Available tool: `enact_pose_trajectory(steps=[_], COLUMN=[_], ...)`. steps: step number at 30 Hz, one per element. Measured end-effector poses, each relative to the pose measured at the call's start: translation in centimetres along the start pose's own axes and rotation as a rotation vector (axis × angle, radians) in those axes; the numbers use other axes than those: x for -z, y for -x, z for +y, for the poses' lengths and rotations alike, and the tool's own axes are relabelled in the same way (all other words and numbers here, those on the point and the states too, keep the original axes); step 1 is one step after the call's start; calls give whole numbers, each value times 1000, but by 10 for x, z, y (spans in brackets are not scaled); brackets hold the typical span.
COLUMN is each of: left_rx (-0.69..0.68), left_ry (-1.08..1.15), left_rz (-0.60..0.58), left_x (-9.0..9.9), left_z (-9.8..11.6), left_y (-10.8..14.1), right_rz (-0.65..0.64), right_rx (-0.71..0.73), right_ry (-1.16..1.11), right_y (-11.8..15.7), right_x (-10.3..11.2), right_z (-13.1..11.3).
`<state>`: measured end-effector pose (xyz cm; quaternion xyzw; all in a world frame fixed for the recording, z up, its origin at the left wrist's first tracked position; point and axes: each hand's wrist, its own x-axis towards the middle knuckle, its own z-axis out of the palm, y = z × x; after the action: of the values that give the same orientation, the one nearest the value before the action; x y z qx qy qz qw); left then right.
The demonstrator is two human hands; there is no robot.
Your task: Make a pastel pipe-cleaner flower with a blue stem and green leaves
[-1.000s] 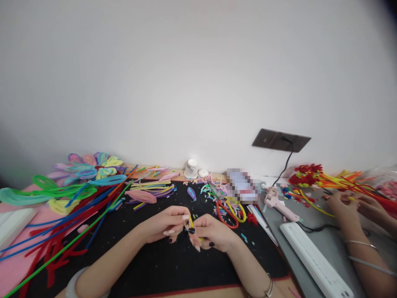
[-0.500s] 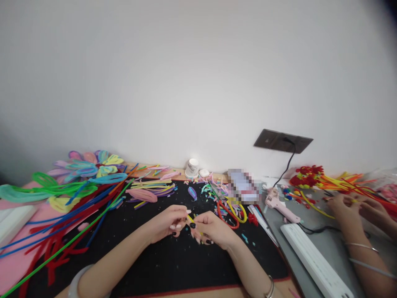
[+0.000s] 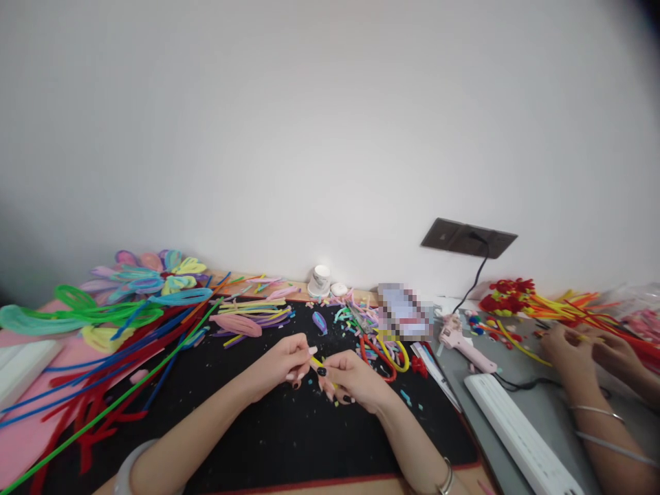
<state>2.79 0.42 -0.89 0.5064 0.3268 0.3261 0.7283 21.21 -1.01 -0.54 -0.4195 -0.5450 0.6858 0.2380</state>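
Observation:
A short yellow pipe cleaner [image 3: 316, 361] runs between my two hands, above the black mat [image 3: 289, 447]. One end is pinched by my left hand [image 3: 285, 362], thumb against fingers. My right hand [image 3: 350, 378] grips it from the other side; much of the piece is hidden by those fingers. Beyond my hands lies a small purple and blue pipe-cleaner petal [image 3: 320, 322]. Up and left of my left hand rests a bundle of pastel pipe cleaners [image 3: 258, 317] with a pink looped petal. Right of it, cut bits surround red and yellow loops [image 3: 394, 354].
Long coloured pipe cleaners [image 3: 128, 357] and looped flowers [image 3: 155, 275] cover the left side. A paper cup [image 3: 320, 278] stands by the wall. On the right are a phone [image 3: 405, 313], a pink glue gun [image 3: 467, 344], a white power strip [image 3: 520, 433] and another person's hands [image 3: 582, 350].
My left hand has risen slightly, drawing a little away from the right hand, and its fingers have curled more. More of the yellow pipe cleaner shows between them.

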Motion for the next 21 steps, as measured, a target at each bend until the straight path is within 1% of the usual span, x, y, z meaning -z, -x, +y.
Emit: enact_pose_trajectory(steps=[3,6,10,12,14,16,19,21], left_rx=[-54,-75,-126,-118,-78,-55,-78,-106], left_ry=[-34,-38,-35,-2,18,-9,-67,-68], left_rz=[11,21,58,39,-5,-25,8,27], left_x=[0,-1,-3,-3,-4,-4,-5,-5], left_z=[-1,-2,0,2,3,2,-2,-4], left_y=[-2,-2,-1,0,1,2,2,1], right_rz=[-4,9,8,9,0,-27,-80,-104], right_rx=[7,8,42,65,83,89,67,47], right_ry=[2,-3,-64,-139,-221,-279,-330,-355], right_y=[1,1,1,1,1,0,-2,-4], right_x=[-1,-3,-3,-4,-5,-7,-12,-15], right_z=[-2,-3,-4,-4,-4,-5,-5,-4])
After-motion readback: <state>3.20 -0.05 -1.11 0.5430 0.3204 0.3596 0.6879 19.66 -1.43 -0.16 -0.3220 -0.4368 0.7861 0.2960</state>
